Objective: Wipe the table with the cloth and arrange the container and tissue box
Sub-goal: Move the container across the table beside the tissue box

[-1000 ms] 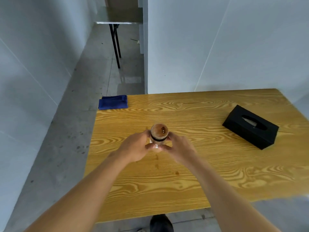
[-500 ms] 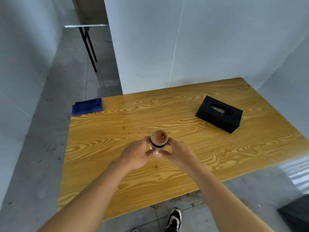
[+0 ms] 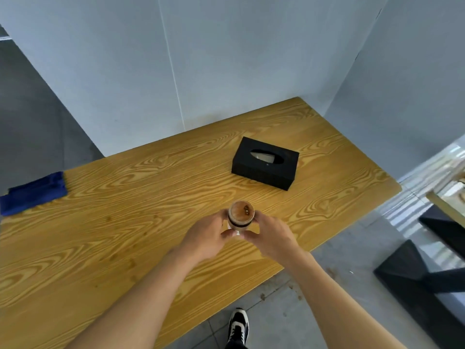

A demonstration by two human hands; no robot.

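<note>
A small round container (image 3: 241, 215) sits at the centre of the frame, upright on a yellow wood-grain table (image 3: 125, 222). Its lid is brown and wooden-looking, with a dark band below and a pale body. Two tiny specks on the lid are too small to identify — possibly screws. The left hand (image 3: 206, 238) and right hand (image 3: 270, 236) close around the container from either side, fingers hiding most of its lower half, so whether its base touches the table cannot be told. A black tissue box (image 3: 265, 162) lies above and right of centre, a pale tissue in its oval slot. A blue cloth (image 3: 34, 192) lies at the table's left edge, cut off by the frame. One shoe (image 3: 238, 326) shows at the bottom.
</note>
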